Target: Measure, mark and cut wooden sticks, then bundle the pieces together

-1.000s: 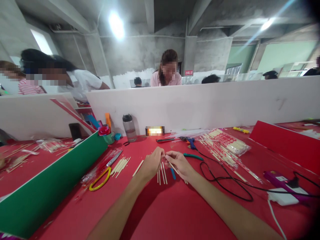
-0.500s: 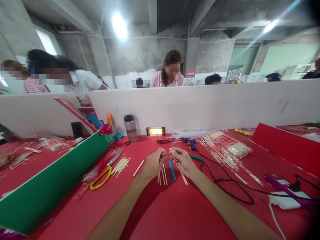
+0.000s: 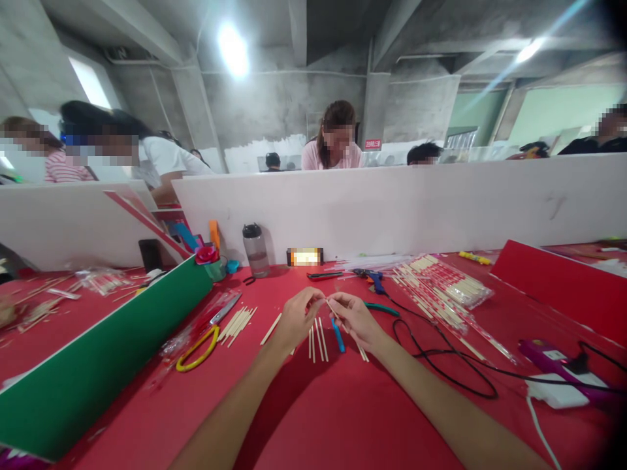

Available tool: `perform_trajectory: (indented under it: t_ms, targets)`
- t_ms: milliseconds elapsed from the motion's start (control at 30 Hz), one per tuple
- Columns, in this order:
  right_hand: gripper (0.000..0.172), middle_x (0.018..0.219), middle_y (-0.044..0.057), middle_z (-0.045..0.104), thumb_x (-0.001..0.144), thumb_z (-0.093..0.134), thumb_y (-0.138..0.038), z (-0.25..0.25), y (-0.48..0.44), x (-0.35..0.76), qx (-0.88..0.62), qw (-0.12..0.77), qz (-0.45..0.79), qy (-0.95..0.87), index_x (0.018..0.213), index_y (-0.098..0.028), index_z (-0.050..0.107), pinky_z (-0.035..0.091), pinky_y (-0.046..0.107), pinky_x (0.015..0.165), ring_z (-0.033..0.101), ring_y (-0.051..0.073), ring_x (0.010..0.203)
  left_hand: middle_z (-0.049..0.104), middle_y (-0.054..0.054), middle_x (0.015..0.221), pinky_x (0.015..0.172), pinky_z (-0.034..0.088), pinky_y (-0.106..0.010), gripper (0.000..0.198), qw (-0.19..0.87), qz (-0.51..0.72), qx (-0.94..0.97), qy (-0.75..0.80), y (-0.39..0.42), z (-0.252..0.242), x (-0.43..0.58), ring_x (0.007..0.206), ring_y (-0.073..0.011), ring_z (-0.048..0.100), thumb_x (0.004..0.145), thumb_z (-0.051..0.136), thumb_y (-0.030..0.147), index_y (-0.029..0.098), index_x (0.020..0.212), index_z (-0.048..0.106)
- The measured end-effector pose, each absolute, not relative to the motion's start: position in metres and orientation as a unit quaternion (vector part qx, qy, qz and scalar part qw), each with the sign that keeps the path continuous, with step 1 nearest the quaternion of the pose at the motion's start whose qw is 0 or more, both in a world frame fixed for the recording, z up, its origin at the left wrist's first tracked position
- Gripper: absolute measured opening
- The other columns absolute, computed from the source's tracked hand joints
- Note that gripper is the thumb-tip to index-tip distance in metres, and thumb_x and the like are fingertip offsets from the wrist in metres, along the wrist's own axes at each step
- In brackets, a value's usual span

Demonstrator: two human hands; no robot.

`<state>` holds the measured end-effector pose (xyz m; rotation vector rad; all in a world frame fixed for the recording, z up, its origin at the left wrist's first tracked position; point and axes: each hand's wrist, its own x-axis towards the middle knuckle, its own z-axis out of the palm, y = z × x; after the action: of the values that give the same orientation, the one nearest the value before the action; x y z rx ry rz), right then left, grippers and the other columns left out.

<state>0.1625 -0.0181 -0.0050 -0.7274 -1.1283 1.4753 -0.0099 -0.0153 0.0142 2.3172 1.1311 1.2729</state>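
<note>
My right hand [image 3: 356, 318] pinches a thin wooden stick [image 3: 334, 311] between thumb and fingers, its upper end pointing toward my left hand. The fingers of my left hand [image 3: 301, 316] are closed in a pinch and meet the tip of that stick; what lies between them is too small to make out. Under the hands, several short wooden sticks [image 3: 319, 341] lie side by side on the red table. A blue pen-like tool [image 3: 337, 336] lies just right of them. More stick ends [image 3: 363, 353] show below my right hand, partly hidden by it.
Yellow-handled scissors [image 3: 198, 350] and a pile of sticks [image 3: 238, 326] lie left. Behind the hands are pliers [image 3: 326, 275] and a blue glue gun [image 3: 376, 281] with a black cable [image 3: 455, 365]. Bagged sticks [image 3: 441, 294] lie right. A green board [image 3: 112, 352] and a bottle [image 3: 255, 251] stand left.
My hands have come together: the left fingertips now meet the end of the stick in my right hand, which has tilted and shifted left. People behind the partition have moved slightly.
</note>
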Motion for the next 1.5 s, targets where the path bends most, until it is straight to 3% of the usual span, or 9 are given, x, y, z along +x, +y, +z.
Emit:
perform_trajectory:
  t_ms: [333,567,867,1233,1500]
  targets:
    - [0.032,0.067,-0.002,0.059,0.068,0.079,-0.046,-0.002,-0.020,0.163,-0.313,0.526,0.602,-0.513,0.080,-0.018,0.069,0.035,0.020,0.048,0.050,0.009,0.056,0.059,-0.001,0.085,0.074,0.044,-0.027,0.023,0.129,0.373,0.838,0.378,-0.017,0.016,-0.015,0.077,-0.0146,0.055,0.098,0.040,0.038,0.020,0.091,0.053]
    - [0.030,0.061,-0.003,0.058,0.071,0.078,-0.046,-0.001,-0.020,0.164,-0.311,0.506,0.587,-0.550,0.078,-0.017,0.070,0.033,0.020,0.045,0.045,0.007,0.049,0.055,-0.001,0.082,0.070,0.039,-0.027,0.019,0.099,0.333,0.861,0.371,-0.018,0.018,-0.016,0.073,-0.0146,0.050,0.099,0.035,0.031,0.020,0.091,0.049]
    - [0.024,0.063,-0.003,0.058,0.077,0.074,-0.041,-0.004,-0.020,0.162,-0.318,0.528,0.553,-0.561,0.080,-0.018,0.071,0.037,0.021,0.051,0.047,0.008,0.053,0.054,-0.001,0.084,0.069,0.038,-0.027,0.014,0.068,0.309,0.852,0.418,-0.021,0.015,-0.009,0.072,-0.0156,0.051,0.097,0.032,0.022,0.022,0.092,0.045]
    - [0.033,0.070,-0.001,0.061,0.059,0.087,-0.039,-0.008,-0.024,0.148,-0.285,0.579,0.676,-0.357,0.076,-0.018,0.068,0.032,0.020,0.046,0.046,0.007,0.055,0.056,-0.005,0.092,0.073,0.041,-0.030,0.016,-0.038,0.245,0.882,0.401,-0.025,0.016,-0.004,0.081,-0.0199,0.053,0.086,0.041,0.008,0.021,0.095,0.047]
    - [0.034,0.072,0.000,0.062,0.057,0.089,-0.034,0.001,-0.005,0.174,-0.269,0.606,0.667,-0.340,0.078,-0.018,0.068,0.033,0.019,0.044,0.050,0.008,0.058,0.056,-0.005,0.093,0.080,0.042,-0.030,0.016,0.042,0.269,0.906,0.323,-0.023,0.008,-0.002,0.085,-0.0174,0.052,0.093,0.034,0.011,0.021,0.094,0.047]
